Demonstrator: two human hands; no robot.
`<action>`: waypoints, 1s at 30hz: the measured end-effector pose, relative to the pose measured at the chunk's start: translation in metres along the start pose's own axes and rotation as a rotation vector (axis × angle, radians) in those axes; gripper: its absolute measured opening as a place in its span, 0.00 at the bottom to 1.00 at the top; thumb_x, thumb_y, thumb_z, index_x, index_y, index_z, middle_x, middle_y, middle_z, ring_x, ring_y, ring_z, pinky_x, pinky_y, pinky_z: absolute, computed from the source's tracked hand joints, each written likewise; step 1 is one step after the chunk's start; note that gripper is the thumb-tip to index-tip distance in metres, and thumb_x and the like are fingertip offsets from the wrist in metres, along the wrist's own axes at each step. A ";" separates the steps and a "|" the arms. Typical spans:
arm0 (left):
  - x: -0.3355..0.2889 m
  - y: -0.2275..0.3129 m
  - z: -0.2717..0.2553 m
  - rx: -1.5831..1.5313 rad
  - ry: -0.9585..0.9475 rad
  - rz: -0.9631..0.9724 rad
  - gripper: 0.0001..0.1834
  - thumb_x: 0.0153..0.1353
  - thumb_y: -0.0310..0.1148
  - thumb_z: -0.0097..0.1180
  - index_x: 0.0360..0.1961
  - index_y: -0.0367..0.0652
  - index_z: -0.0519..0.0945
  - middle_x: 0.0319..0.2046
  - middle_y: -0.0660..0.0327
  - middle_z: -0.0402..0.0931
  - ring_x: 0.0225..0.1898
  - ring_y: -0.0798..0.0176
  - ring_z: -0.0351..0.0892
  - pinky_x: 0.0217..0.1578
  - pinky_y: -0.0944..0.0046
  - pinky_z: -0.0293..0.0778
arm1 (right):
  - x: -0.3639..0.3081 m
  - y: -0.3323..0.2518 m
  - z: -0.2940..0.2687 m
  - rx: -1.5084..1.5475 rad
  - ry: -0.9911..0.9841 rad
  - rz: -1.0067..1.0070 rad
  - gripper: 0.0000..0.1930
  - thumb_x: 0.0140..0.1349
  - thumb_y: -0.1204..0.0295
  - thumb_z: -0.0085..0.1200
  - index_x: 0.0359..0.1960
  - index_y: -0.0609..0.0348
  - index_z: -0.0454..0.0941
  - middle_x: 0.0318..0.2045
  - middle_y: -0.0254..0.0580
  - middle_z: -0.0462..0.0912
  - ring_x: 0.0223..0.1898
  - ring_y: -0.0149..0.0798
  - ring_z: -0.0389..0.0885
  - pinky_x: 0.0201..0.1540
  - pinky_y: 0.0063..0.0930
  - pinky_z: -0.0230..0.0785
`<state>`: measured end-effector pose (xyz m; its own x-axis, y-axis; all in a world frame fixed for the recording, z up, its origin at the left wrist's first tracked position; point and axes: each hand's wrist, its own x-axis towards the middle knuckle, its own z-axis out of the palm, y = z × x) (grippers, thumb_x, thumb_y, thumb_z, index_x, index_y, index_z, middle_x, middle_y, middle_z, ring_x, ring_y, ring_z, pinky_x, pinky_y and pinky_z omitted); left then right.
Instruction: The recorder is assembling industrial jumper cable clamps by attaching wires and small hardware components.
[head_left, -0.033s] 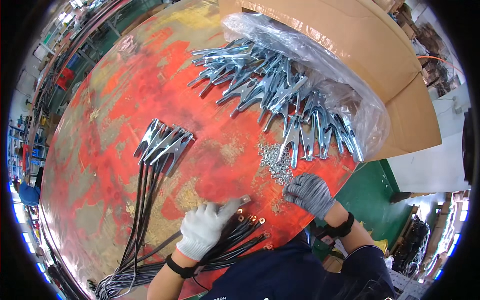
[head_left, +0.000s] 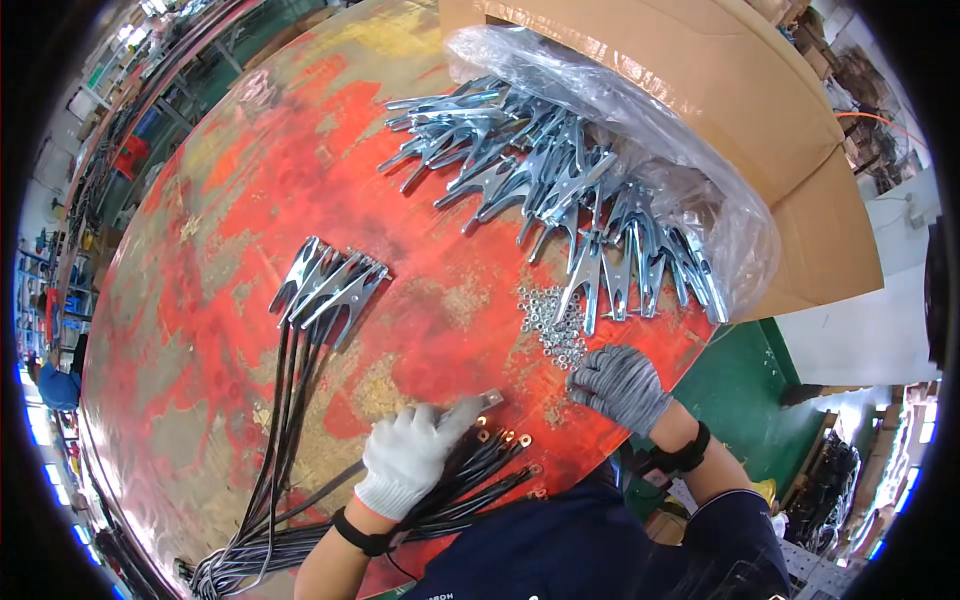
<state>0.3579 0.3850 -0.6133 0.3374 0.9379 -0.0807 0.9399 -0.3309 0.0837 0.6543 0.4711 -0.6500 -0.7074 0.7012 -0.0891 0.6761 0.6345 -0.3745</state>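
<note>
My left hand (head_left: 410, 455), in a white glove with a dark fingertip, is closed around a black cable (head_left: 335, 485). A flat copper-coloured lug (head_left: 491, 398) at that cable's end sticks out past the index finger. Under and beside the hand lies a bundle of black cables (head_left: 480, 492), several with round copper lugs (head_left: 525, 440). My right hand (head_left: 625, 390), in a striped grey glove, touches the near edge of a pile of small metal nuts (head_left: 553, 328). Its fingers are curled together, their tips hidden. Beyond the nuts lies a heap of silver spring clamps (head_left: 545, 165).
To the left, several clamps (head_left: 335, 285) are joined to black cables that run back to the bundle. Clear plastic film (head_left: 640, 95) and a cardboard box (head_left: 790, 170) stand behind the heap. The red, worn table (head_left: 220, 330) ends at the right above a green floor (head_left: 745, 385).
</note>
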 end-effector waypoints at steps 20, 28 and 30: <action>-0.004 0.000 -0.001 0.039 0.048 0.039 0.23 0.58 0.37 0.51 0.56 0.72 0.73 0.23 0.67 0.71 0.21 0.64 0.76 0.18 0.63 0.74 | 0.064 -0.049 0.009 0.115 0.097 -0.188 0.13 0.55 0.54 0.59 0.31 0.48 0.82 0.28 0.37 0.78 0.32 0.42 0.78 0.35 0.40 0.70; -0.003 -0.001 0.003 0.000 0.028 0.030 0.22 0.59 0.38 0.50 0.56 0.71 0.74 0.23 0.66 0.71 0.22 0.61 0.77 0.19 0.61 0.75 | 0.065 -0.045 0.019 0.260 0.186 -0.261 0.14 0.54 0.53 0.62 0.30 0.47 0.82 0.27 0.33 0.77 0.33 0.41 0.77 0.36 0.37 0.68; -0.003 -0.001 0.003 -0.025 0.018 0.028 0.21 0.60 0.39 0.50 0.55 0.70 0.74 0.23 0.64 0.72 0.21 0.59 0.78 0.19 0.59 0.75 | 0.070 -0.046 0.012 0.184 0.118 -0.201 0.14 0.53 0.52 0.63 0.31 0.47 0.82 0.26 0.33 0.77 0.33 0.41 0.76 0.36 0.36 0.69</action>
<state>0.3562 0.3818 -0.6159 0.3621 0.9302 -0.0603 0.9286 -0.3543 0.1108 0.5710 0.4870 -0.6500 -0.7873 0.6072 0.1072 0.4685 0.7021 -0.5362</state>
